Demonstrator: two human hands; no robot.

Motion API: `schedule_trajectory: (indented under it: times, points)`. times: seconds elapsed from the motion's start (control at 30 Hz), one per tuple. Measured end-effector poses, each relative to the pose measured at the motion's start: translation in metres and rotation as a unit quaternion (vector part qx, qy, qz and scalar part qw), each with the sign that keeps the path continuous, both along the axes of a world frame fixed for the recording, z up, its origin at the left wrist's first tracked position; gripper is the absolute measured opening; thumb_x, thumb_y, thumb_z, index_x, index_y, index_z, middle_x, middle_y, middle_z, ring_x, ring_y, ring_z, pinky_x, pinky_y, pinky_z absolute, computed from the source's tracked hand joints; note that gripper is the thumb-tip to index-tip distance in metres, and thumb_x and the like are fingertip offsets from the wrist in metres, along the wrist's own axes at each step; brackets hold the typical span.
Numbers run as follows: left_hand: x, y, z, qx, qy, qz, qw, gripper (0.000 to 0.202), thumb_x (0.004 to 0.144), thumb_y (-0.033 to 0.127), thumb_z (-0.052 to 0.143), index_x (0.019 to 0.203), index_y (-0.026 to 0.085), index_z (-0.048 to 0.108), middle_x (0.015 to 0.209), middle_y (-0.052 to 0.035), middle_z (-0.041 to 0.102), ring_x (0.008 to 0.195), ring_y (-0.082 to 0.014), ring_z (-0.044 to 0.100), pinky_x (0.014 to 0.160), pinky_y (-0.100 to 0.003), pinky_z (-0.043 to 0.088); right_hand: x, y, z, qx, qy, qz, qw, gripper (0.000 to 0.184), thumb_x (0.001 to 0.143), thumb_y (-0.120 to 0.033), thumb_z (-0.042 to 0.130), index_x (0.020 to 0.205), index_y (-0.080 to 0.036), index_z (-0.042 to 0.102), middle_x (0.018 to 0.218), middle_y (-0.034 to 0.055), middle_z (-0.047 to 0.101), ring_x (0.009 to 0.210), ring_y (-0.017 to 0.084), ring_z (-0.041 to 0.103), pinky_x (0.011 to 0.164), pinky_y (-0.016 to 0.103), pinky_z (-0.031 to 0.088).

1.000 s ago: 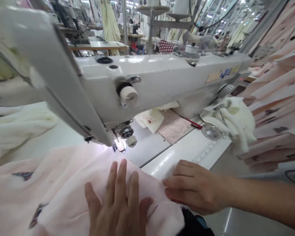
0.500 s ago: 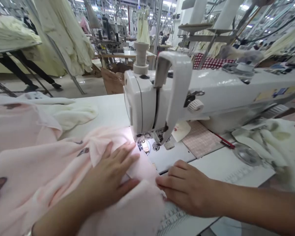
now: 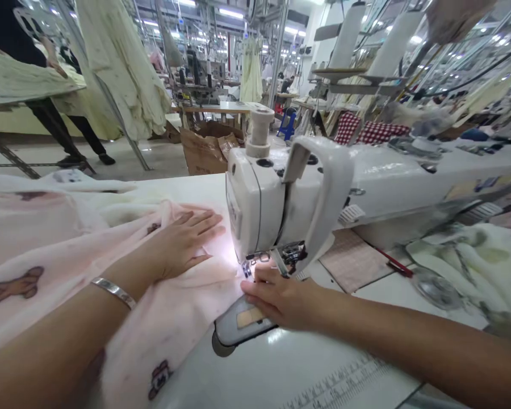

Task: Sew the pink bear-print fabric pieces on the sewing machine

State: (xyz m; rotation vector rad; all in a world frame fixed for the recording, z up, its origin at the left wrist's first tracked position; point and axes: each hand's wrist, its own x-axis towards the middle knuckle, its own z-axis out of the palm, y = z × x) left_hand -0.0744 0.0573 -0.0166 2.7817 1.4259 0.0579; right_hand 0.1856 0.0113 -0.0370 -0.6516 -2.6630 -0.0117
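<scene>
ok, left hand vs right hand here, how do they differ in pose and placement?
The left hand lies flat, fingers spread, on the pink fabric left of the machine head; the right hand sits under the head by the needle, fingers curled together. The left wrist wears a bracelet; the right wrist is bare. The left hand rests wholly on cloth; the right is at the fabric's edge, partly over the plate. Both press palm down.

Large garment workshop, lit by rows of bright ceiling lights. Pale, shiny floor beyond the white worktable. Cream garments hanging from overhead rails at left and centre. Brown cardboard box on the floor beside a far wooden table. Blue stool further back. Red checked cloth behind the machine. Metal posts and thread stands at right.
</scene>
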Motion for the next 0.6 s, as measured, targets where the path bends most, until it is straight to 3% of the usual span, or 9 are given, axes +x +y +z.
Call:
schedule_trajectory:
  times: [0.07, 0.17, 0.23, 0.3, 0.4, 0.5, 0.57, 0.6]
  points:
    - [0.015, -0.023, -0.003, 0.002, 0.052, 0.037, 0.998, 0.042, 0.087, 0.027, 0.035, 0.124, 0.018, 0.053, 0.13, -0.014, 0.052, 0.126, -0.0307, 0.039, 0.103, -0.05, 0.027, 0.004, -0.003, 0.007, -0.055, 0.022, 0.02, 0.998, 0.028, 0.097, -0.03, 0.033, 0.099, -0.019, 0.059, 0.092, 0.0062, 0.06, 0.079, 0.015, 0.054, 0.07, 0.029, 0.038]
    - [0.054, -0.092, -0.011, 0.048, 0.086, 0.184, 0.978, 0.049, 0.085, 0.021, 0.032, 0.131, 0.008, 0.045, 0.132, -0.024, 0.046, 0.127, -0.0399, 0.036, 0.092, -0.059, 0.035, 0.018, -0.018, 0.023, -0.16, 0.114, 0.049, 0.979, 0.028, 0.097, -0.034, 0.035, 0.087, -0.017, 0.055, 0.081, 0.004, 0.059, 0.074, 0.015, 0.051, 0.068, 0.028, 0.039]
    - [0.08, -0.138, -0.013, 0.068, 0.079, 0.189, 0.976, 0.054, 0.082, 0.033, 0.04, 0.132, 0.01, 0.044, 0.138, -0.0232, 0.041, 0.126, -0.0442, 0.034, 0.086, -0.064, 0.037, 0.029, -0.034, 0.031, -0.201, 0.135, 0.033, 0.97, 0.025, 0.095, -0.031, 0.037, 0.082, -0.016, 0.052, 0.077, 0.0043, 0.057, 0.074, 0.015, 0.049, 0.067, 0.028, 0.038]
    - [0.095, -0.161, -0.006, 0.034, 0.067, 0.168, 0.983, 0.048, 0.08, 0.035, 0.045, 0.123, 0.015, 0.053, 0.133, -0.0211, 0.047, 0.117, -0.0427, 0.045, 0.075, -0.055, 0.046, 0.041, -0.054, 0.034, -0.222, 0.103, -0.004, 0.97, 0.02, 0.093, -0.027, 0.042, 0.08, -0.016, 0.052, 0.076, 0.0041, 0.055, 0.073, 0.016, 0.048, 0.066, 0.028, 0.037]
    - [0.092, -0.142, 0.014, -0.037, 0.021, 0.14, 0.989, 0.027, 0.083, 0.019, 0.041, 0.097, 0.018, 0.064, 0.105, -0.0144, 0.065, 0.097, -0.0306, 0.059, 0.078, -0.045, 0.046, 0.052, -0.078, 0.03, -0.235, 0.05, -0.072, 0.968, 0.014, 0.086, -0.029, 0.056, 0.081, -0.016, 0.055, 0.079, 0.0049, 0.056, 0.074, 0.018, 0.049, 0.065, 0.029, 0.035]
    - [0.07, -0.102, 0.027, -0.004, -0.076, 0.171, 0.982, 0.015, 0.082, 0.021, 0.046, 0.086, 0.017, 0.061, 0.105, -0.012, 0.063, 0.107, -0.0294, 0.054, 0.091, -0.049, 0.039, 0.053, -0.091, 0.024, -0.244, 0.011, -0.141, 0.959, 0.029, 0.076, -0.031, 0.069, 0.099, -0.016, 0.059, 0.087, 0.006, 0.06, 0.079, 0.02, 0.052, 0.07, 0.032, 0.036]
    - [0.058, -0.09, 0.029, -0.009, -0.14, 0.167, 0.976, 0.019, 0.085, 0.028, 0.044, 0.074, 0.019, 0.057, 0.083, -0.005, 0.064, 0.086, -0.0228, 0.06, 0.078, -0.038, 0.047, 0.053, -0.092, 0.022, -0.263, -0.002, -0.174, 0.949, 0.045, 0.071, -0.031, 0.074, 0.11, -0.019, 0.057, 0.091, 0.0049, 0.063, 0.082, 0.021, 0.055, 0.073, 0.032, 0.037]
    - [0.054, -0.09, 0.028, -0.013, -0.166, 0.163, 0.973, 0.026, 0.088, 0.032, 0.039, 0.072, 0.02, 0.055, 0.069, -0.0006, 0.061, 0.07, -0.0186, 0.06, 0.065, -0.032, 0.048, 0.054, -0.091, 0.022, -0.266, -0.003, -0.18, 0.947, 0.041, 0.072, -0.03, 0.073, 0.109, -0.021, 0.058, 0.09, 0.0032, 0.064, 0.082, 0.02, 0.056, 0.074, 0.031, 0.037]
